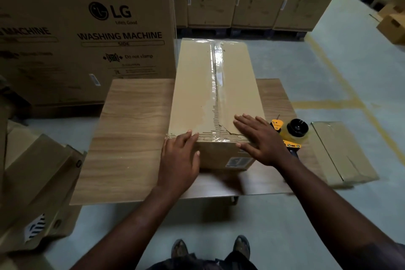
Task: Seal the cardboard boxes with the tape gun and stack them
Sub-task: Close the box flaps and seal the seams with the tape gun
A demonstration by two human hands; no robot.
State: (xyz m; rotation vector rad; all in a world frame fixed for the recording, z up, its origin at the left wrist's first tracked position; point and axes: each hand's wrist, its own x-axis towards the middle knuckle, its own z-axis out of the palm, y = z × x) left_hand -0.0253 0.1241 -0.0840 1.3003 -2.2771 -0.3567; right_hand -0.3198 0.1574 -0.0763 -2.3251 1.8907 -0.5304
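Box [230, 85] taped along seam; your left hand [178, 160] and right hand [260, 138] lay flat, gripping nothing; behind, carton [87, 28] read "LG WASHING MACHINE".

matt cardboard box [230, 85], glossy tape [217, 66], wood-grain table [131, 127].

We are in a warehouse: big washing machine boxes [87, 28] stand in rows on a grey floor [350, 68] with yellow lines [335, 76].

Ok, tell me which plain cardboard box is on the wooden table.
The long brown cardboard box with clear tape along its top seam, under both hands; the other taped box lies on the floor right of the table.
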